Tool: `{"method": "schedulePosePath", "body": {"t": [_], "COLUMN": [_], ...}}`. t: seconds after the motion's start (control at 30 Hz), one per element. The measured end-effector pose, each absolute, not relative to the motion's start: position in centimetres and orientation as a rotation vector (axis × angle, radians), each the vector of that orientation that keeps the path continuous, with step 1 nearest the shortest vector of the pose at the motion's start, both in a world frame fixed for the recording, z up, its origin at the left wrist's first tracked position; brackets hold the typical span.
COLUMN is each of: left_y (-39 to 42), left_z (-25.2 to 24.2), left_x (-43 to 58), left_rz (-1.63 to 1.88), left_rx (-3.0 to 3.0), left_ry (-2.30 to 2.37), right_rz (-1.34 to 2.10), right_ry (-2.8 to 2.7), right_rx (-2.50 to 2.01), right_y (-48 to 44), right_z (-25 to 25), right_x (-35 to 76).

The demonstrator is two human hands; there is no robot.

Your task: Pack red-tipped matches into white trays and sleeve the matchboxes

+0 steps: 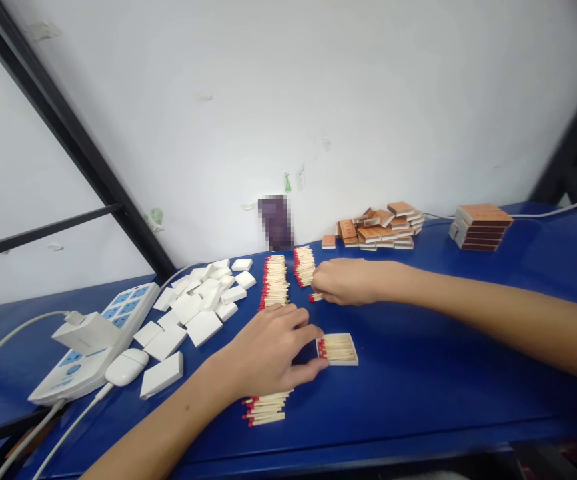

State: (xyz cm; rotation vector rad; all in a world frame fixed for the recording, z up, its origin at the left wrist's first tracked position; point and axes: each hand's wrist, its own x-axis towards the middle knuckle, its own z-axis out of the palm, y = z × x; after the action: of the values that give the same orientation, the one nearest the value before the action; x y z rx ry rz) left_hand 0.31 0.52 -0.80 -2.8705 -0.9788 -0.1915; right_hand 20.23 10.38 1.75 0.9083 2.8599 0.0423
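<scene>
My left hand (278, 350) holds the left end of a small white matchbox tray (354, 350) between thumb and forefinger. Red-headed matches (338, 348) lie side by side in that tray. Past it, my right hand (345, 281) is closed around a few matches (315, 297), whose red heads stick out to the left. Just behind that hand lies a short row of matches (304, 265). A longer row of matches (274, 280) runs toward my left hand, which hides its near end. More matches (268, 408) are spread below my left wrist.
White trays (203, 327) are heaped at left, beside a power strip (133, 307) with a charger (85, 333) and a white earbud case (127, 367). Orange matchbox covers (378, 230) are piled by the wall. A neat matchbox stack (481, 227) stands right on the blue table (443, 400).
</scene>
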Motion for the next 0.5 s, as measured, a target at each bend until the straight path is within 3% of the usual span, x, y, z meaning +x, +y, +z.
{"method": "schedulePosePath", "body": {"t": [0.5], "left_y": [0.79], "left_z": [-0.96], "left_x": [0.19], "left_rz": [-0.188], "left_rx": [-2.901], "left_ry": [-0.971], "right_rz": [-0.036], "right_ry": [2.778], "right_rx": [0.927], "right_y": [9.58], "right_z": [2.71], "right_x": [20.56]}}
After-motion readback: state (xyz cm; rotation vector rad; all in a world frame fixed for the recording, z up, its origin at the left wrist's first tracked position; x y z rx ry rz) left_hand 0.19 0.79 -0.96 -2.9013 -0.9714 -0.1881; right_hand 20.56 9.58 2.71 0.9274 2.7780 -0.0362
